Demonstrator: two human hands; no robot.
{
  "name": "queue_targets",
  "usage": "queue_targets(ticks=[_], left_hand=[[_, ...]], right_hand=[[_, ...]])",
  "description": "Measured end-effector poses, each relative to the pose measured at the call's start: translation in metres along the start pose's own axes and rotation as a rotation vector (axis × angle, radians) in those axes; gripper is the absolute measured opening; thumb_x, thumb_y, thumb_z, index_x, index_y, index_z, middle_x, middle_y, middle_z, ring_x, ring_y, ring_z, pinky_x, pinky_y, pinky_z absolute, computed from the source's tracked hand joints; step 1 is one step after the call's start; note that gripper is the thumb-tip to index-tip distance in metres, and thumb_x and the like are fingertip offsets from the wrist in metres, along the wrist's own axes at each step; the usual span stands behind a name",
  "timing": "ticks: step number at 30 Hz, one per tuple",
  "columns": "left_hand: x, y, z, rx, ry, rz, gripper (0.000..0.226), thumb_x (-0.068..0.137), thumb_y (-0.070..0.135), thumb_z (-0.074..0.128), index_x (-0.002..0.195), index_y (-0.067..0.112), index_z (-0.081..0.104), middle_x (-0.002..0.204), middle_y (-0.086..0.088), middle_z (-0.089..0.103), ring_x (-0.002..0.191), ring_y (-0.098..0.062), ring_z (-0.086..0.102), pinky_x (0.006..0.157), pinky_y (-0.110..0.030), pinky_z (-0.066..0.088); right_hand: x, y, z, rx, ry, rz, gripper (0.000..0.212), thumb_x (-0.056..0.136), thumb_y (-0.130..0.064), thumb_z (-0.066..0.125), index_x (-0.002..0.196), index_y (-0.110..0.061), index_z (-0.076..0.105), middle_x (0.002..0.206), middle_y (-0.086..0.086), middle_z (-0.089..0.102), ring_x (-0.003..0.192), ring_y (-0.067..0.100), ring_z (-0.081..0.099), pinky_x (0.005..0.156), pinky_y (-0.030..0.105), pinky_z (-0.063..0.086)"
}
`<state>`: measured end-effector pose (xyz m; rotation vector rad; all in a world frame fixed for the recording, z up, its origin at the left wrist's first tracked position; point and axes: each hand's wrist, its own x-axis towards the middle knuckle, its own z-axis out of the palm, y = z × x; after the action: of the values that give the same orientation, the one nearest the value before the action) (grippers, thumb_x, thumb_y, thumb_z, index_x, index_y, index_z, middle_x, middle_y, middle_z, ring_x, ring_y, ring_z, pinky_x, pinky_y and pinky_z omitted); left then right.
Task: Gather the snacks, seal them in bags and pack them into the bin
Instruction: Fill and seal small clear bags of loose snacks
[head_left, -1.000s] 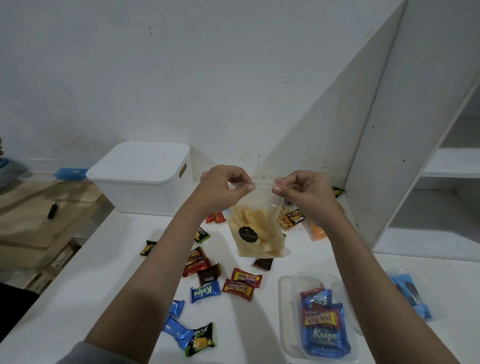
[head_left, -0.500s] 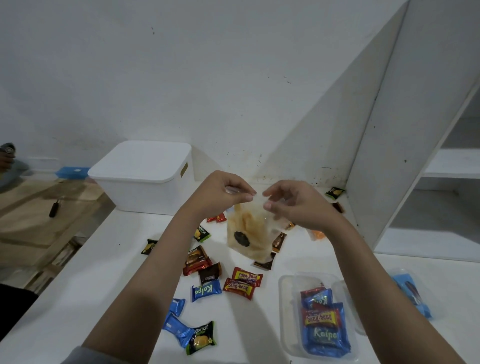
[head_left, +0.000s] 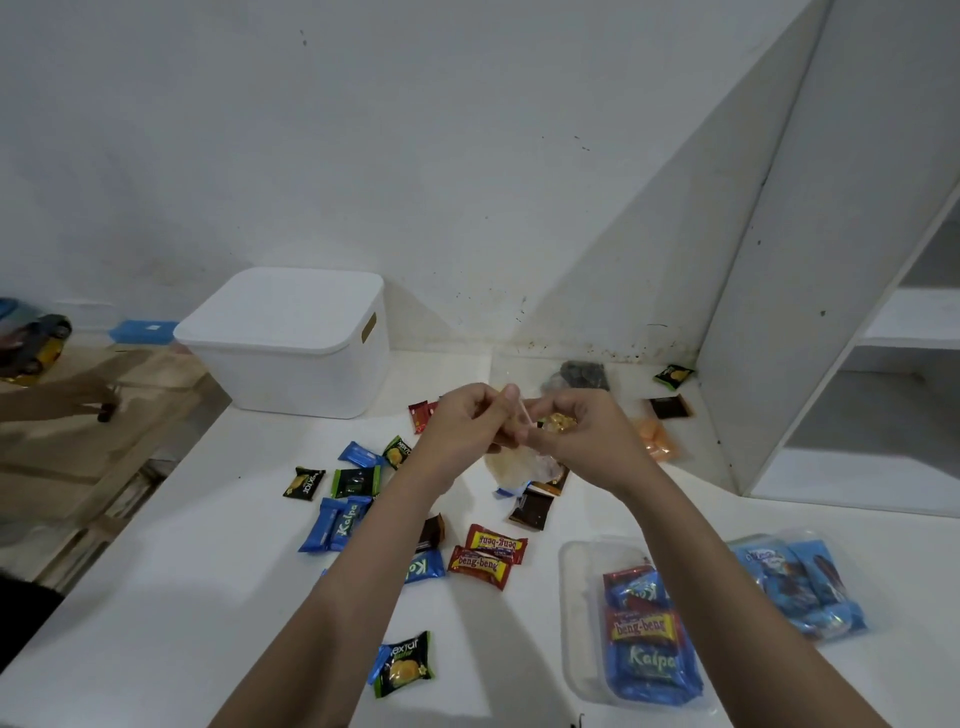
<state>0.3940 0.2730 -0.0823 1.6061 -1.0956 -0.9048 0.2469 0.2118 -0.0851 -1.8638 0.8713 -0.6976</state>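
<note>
My left hand (head_left: 467, 423) and my right hand (head_left: 582, 434) meet above the middle of the white table (head_left: 182, 597). Both pinch the top edge of a clear bag of pale chips (head_left: 519, 462), which hangs below them, mostly hidden. Loose snacks lie underneath: red beng-beng bars (head_left: 485, 556), blue Kalpa wafers (head_left: 337, 522) and green Nextar packs (head_left: 402, 665). Two filled clear bags lie at the front right, one with mixed snacks (head_left: 644, 639), one with blue packs (head_left: 800, 587). The white lidded bin (head_left: 291, 338) stands at the back left.
A white shelf unit (head_left: 831, 312) rises on the right. More snacks lie by the back wall: a dark bag (head_left: 584, 375), an orange pack (head_left: 657, 439), a brown pack (head_left: 670, 407). Left of the table sits a wooden surface (head_left: 78, 441), with another person's arm (head_left: 47, 402) over it.
My hands have come together and dropped lower, pinching the bag's top between them. The bag has crumpled and swung under my hands. The view has tilted down.
</note>
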Motion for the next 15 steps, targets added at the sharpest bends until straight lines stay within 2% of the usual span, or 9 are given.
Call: queue_targets(ticks=[3, 7, 9, 12, 15], left_hand=[[0.000, 0.000, 0.000, -0.024, -0.078, 0.048, 0.022, 0.097, 0.024, 0.051, 0.081, 0.011, 0.059, 0.065, 0.007, 0.069, 0.063, -0.005, 0.064, 0.067, -0.026, 0.054], [0.002, -0.002, -0.001, -0.014, -0.134, 0.041, 0.021, 0.099, 0.020, 0.046, 0.082, 0.015, 0.057, 0.075, 0.004, 0.068, 0.069, -0.004, 0.065, 0.073, -0.031, 0.056], [0.002, -0.002, -0.001, -0.013, -0.161, 0.063, 0.022, 0.100, 0.019, 0.043, 0.083, 0.015, 0.056, 0.076, 0.004, 0.067, 0.069, -0.004, 0.065, 0.070, -0.026, 0.055], [0.002, -0.003, -0.001, -0.019, -0.189, 0.091, 0.023, 0.101, 0.018, 0.041, 0.084, 0.013, 0.056, 0.078, 0.000, 0.065, 0.070, -0.007, 0.063, 0.070, -0.024, 0.053], [0.004, -0.007, 0.001, -0.009, -0.178, 0.103, 0.023, 0.100, 0.014, 0.040, 0.084, 0.009, 0.056, 0.073, -0.001, 0.061, 0.067, -0.006, 0.061, 0.072, -0.026, 0.052]], right_hand=[[-0.002, 0.004, -0.001, 0.047, -0.029, 0.008, 0.015, 0.071, -0.024, 0.082, 0.084, -0.019, 0.076, 0.102, -0.008, 0.074, 0.095, 0.005, 0.068, 0.088, 0.045, 0.055], [-0.004, 0.008, -0.004, 0.171, -0.037, 0.007, 0.019, 0.070, -0.020, 0.082, 0.087, -0.014, 0.077, 0.100, -0.004, 0.075, 0.100, 0.006, 0.067, 0.096, 0.041, 0.050], [-0.005, 0.010, -0.004, 0.238, -0.034, 0.001, 0.018, 0.072, -0.016, 0.080, 0.088, -0.009, 0.077, 0.098, 0.001, 0.075, 0.097, 0.010, 0.069, 0.088, 0.038, 0.054], [-0.006, 0.011, -0.003, 0.313, -0.022, 0.001, 0.007, 0.078, -0.007, 0.073, 0.084, -0.004, 0.075, 0.094, 0.008, 0.075, 0.078, 0.001, 0.069, 0.062, 0.023, 0.054], [-0.007, 0.011, -0.002, 0.356, 0.008, 0.025, 0.010, 0.084, -0.002, 0.066, 0.078, -0.007, 0.073, 0.079, -0.003, 0.075, 0.061, -0.003, 0.064, 0.054, 0.015, 0.049]])
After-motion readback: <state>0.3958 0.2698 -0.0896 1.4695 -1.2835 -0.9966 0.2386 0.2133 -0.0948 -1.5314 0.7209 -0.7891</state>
